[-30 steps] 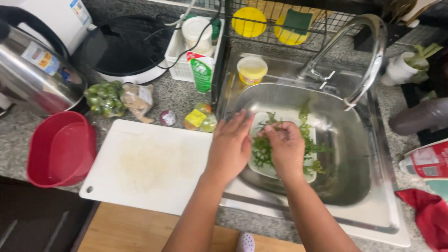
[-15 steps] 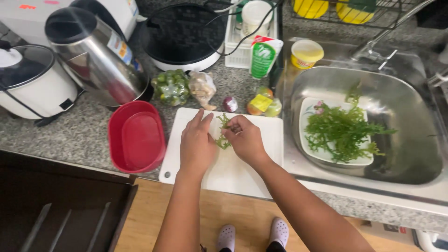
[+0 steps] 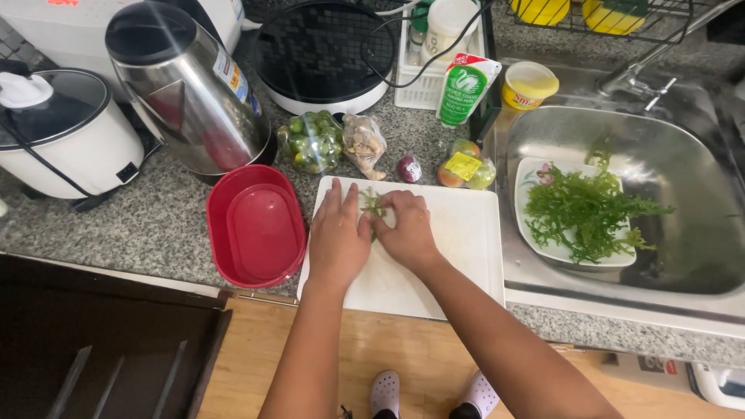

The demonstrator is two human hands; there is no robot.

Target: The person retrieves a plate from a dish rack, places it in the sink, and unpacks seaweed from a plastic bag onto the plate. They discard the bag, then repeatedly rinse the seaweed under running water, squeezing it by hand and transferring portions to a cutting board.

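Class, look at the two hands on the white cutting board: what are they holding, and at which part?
Both the left hand and right hand pinch a small bunch of green herbs between their fingertips, near its lower end, on the cutting board.

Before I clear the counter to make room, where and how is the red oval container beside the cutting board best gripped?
Grip the red oval container by its raised rim at the near long edge, coming from the counter's front. It sits open and upright, and the left hand on the white cutting board crowds its right side.

Single head-worn camera, looking steeply down at close range onto the bench (image 3: 155,225); sink (image 3: 683,155) at 3 o'clock, floor at 6 o'clock.
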